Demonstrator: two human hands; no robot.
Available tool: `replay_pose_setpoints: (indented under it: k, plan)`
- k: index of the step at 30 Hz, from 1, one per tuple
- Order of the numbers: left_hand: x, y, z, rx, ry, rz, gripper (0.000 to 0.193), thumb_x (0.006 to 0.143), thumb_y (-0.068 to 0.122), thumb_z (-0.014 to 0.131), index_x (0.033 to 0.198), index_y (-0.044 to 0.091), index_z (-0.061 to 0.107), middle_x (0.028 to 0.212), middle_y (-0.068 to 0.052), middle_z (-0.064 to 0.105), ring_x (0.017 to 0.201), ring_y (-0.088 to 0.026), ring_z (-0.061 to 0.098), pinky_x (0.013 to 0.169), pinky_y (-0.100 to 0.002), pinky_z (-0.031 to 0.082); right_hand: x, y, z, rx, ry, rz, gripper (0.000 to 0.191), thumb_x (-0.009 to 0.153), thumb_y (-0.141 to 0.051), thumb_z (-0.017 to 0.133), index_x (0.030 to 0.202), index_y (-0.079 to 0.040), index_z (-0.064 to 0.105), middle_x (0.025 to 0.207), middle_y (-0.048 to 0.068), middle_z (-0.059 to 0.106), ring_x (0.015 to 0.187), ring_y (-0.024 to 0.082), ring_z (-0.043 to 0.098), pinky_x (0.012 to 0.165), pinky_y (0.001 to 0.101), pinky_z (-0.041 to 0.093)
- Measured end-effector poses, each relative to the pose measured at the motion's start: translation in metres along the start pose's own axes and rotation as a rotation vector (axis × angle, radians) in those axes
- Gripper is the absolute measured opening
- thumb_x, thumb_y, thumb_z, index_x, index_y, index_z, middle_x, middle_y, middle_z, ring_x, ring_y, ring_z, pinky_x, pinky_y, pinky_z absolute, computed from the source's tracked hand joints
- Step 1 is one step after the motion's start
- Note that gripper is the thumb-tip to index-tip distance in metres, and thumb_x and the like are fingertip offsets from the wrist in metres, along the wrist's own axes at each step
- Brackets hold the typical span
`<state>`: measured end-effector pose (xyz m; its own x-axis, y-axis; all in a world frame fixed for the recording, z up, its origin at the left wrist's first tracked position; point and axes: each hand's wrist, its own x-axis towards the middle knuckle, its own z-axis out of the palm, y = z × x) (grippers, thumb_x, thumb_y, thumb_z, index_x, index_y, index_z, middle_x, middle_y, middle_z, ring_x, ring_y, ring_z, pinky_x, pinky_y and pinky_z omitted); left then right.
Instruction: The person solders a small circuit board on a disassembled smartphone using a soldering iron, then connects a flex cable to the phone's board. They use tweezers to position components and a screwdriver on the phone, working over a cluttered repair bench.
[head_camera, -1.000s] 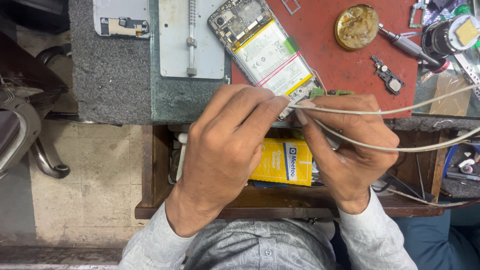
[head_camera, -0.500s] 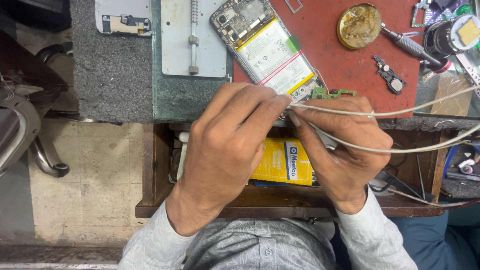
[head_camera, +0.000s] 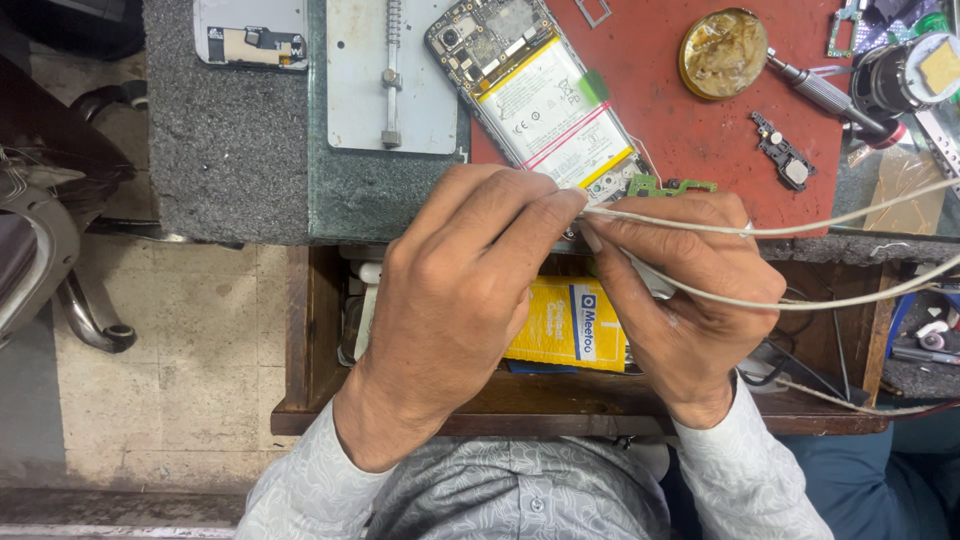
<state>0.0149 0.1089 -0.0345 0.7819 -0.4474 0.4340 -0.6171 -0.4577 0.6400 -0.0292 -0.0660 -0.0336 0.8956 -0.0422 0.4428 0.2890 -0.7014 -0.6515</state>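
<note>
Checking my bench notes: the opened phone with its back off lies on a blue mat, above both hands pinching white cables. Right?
Not quite. The mat is red, not blue, as the head view shows. The opened phone does lie on it, above the left hand and right hand at the white cables.

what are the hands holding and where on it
Both hands meet on a thin white cable. The left hand and right hand pinch its near end between fingertips, by the opened phone; what sits at that end is hidden.

Matt red rubbery work mat (head_camera: 700, 150); rough speckled grey stone slab (head_camera: 215, 150); smooth brushed-metal plate (head_camera: 385, 75); worn brown wooden drawer (head_camera: 300, 340); glossy yellow plastic packet (head_camera: 565, 325); smooth off-white plastic-sheathed cable (head_camera: 850, 215).
</note>
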Motion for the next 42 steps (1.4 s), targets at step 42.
replay_pose_setpoints:
  k: [42]
  plan:
    - [-0.036,0.049,0.038,-0.304,-0.353,0.086,0.027,0.093,0.007,0.065,0.119,0.000,0.068,0.105,-0.010,0.070,0.097,-0.026,0.069,0.083,-0.037,0.057,-0.075,0.013,-0.130,-0.171,0.202,0.476,0.013,0.113,0.004,0.065,0.126,0.000,0.065,0.121,0.010,0.066,0.109,0.014,0.064,0.100,0.0264,0.051]
